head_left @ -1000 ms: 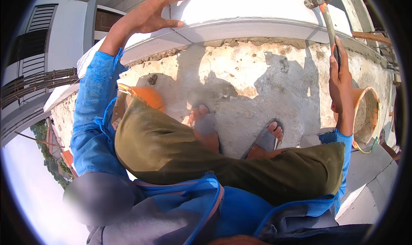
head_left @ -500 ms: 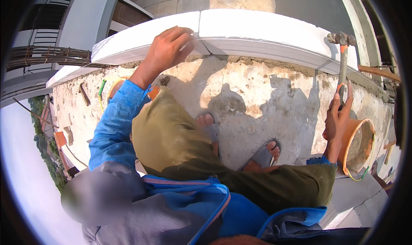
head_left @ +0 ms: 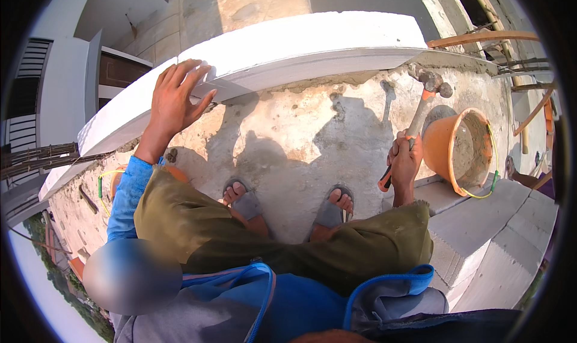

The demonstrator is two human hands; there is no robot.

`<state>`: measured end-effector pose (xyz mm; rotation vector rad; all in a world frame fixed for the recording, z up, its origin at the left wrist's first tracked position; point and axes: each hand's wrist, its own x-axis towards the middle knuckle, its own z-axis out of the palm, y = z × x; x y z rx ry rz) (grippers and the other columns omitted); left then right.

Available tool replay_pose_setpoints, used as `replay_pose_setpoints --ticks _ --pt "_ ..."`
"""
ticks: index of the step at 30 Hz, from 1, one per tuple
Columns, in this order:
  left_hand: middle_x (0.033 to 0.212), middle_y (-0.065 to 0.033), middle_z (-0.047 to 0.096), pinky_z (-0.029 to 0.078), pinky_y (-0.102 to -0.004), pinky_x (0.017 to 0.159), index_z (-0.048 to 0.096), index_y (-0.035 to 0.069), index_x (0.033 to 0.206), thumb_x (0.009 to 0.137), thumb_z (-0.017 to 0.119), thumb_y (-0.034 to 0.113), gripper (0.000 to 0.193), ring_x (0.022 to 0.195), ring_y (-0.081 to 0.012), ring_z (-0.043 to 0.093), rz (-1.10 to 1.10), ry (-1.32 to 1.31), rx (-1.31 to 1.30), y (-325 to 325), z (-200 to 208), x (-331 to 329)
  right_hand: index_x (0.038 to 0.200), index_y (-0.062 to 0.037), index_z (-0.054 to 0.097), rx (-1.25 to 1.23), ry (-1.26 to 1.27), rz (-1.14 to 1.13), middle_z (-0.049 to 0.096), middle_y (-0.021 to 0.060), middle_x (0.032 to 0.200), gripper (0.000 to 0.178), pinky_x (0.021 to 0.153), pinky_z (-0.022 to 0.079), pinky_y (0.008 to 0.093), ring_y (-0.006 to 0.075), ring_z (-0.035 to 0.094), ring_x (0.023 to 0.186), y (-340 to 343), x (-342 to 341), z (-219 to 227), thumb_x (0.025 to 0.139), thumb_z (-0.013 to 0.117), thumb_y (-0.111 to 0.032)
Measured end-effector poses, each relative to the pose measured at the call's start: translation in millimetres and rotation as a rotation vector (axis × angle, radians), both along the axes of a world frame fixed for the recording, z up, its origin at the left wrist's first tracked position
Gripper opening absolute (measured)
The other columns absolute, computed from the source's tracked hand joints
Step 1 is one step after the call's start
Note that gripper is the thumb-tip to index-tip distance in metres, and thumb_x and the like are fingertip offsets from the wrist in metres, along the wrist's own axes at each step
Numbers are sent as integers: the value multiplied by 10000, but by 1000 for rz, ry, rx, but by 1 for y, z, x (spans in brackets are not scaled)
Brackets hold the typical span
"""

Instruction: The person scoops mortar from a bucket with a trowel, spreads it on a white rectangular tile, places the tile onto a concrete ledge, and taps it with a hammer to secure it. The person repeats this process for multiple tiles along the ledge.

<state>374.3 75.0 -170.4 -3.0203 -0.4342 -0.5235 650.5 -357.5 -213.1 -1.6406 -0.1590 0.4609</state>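
Note:
My left hand [head_left: 168,106] has its fingers spread against a long white block wall, close to the joint between a left block [head_left: 123,103] and a longer right block [head_left: 324,35]. Its fingertips reach the upper edge and seem to touch it. In my right hand [head_left: 404,163] is a hammer [head_left: 421,110], gripped around the handle, with the grey double-faced head up and away from me. The hammer is held above the floor, apart from the blocks. Orange shows on the handle near the head and at its lower end.
An orange bucket [head_left: 442,146] of grey mortar stands tilted at right, near stacked pale blocks [head_left: 481,217]. Another orange bucket [head_left: 114,181] is partly hidden behind my left arm. Bundled rebar [head_left: 39,157] lies at left. My sandalled feet rest on rough concrete [head_left: 288,181].
My left hand has opened from a loose curl and spread onto the blocks. My right fingers have wrapped around the handle, and the hammer is lower, nearer me. The whole view has shifted rightward.

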Motion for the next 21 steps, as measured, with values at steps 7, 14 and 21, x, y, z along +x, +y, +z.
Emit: replay_pose_setpoints --ticks 7,14,21 --pt "1545 -174 575 478 -519 1169 613 197 1527 1062 622 583 604 1396 -378 588 55 179 -128 -7 10 47 1139 -59 573 -179 -103 181 475 -25 730 121 461 363 241 45 405 529 0 3 -4 1130 525 -170" --pt "1569 -212 557 531 -543 1133 496 173 1631 1056 495 716 791 1387 -393 614 -21 475 -462 68 7 118 1158 -52 575 -34 -97 165 510 -15 762 133 481 377 231 49 439 561 22 7 11 1133 531 -176" --pt "1384 -215 701 540 -482 1105 551 120 1545 931 699 702 859 1237 -368 710 25 653 -629 66 10 153 1014 -82 566 -163 105 130 502 -32 709 148 474 387 256 51 449 542 -12 -36 -76 1123 566 -182"
